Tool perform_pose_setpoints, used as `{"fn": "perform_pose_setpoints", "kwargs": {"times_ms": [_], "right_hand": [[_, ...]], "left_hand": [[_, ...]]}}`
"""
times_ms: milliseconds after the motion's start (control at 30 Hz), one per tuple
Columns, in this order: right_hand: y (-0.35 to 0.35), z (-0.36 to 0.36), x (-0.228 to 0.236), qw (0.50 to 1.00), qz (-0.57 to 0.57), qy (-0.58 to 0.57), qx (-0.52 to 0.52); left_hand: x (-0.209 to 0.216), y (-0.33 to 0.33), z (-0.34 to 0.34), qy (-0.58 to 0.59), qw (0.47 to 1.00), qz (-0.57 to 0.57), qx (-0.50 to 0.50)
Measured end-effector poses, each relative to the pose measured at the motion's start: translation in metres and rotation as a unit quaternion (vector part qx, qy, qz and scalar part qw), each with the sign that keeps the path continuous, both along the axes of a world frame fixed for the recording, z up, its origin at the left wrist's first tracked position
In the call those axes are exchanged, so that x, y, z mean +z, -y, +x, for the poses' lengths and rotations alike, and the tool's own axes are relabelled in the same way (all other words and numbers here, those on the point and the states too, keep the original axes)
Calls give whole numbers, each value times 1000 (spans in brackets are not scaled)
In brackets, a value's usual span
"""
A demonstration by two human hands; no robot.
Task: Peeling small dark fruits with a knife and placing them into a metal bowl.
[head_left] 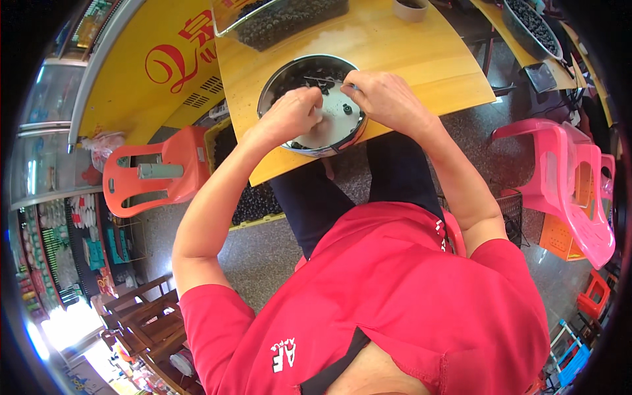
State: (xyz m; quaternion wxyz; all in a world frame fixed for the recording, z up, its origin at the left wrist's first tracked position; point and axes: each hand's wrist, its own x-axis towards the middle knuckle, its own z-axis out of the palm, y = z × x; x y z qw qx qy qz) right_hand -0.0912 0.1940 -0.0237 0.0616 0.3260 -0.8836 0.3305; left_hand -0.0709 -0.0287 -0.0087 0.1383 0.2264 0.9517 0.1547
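A round metal basin (327, 135) with a pale inside sits at the table's near edge, with small dark round pieces heaped toward its far side. One dark piece (347, 109) lies apart on the pale bottom. My left hand (294, 110) is closed above the basin's left side; its fingertips are turned inward and what they hold is hidden. At the right rim my right hand (380, 95) pinches a thin, pale, stick-like tool (324, 79), which points left across the basin. The tool's exact kind is too small to make out.
A clear tub (280, 23) of dark pieces and a small cup (409, 9) stand farther back on the wooden table (421, 59). A yellow crate (258, 222) of dark pieces is below left. An orange chair (155, 172) stands left, pink chairs (559, 171) right, another basin (532, 29) far right.
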Motion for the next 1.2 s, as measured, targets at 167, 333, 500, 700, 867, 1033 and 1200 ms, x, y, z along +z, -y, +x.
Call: {"fn": "perform_pose_setpoints", "kwargs": {"times_ms": [167,333,500,700,867,1033,1200], "right_hand": [[-3,3,5,996,-85,31,5],[-11,6,18,991,-105,82,-19],[-17,11,27,985,-123,113,-31],[-3,24,31,907,-293,299,52],[14,38,48,859,-357,358,82],[14,38,47,844,-379,371,80],[10,39,51,839,-370,389,87]], "left_hand": [[-11,-16,-4,-91,986,131,57],[-23,-35,-10,-60,993,82,-58],[-10,-26,-3,-37,979,202,-1],[10,-24,36,68,805,567,161],[9,-33,57,-12,744,641,187],[9,-40,65,-33,707,684,177],[6,-47,69,2,680,706,199]]}}
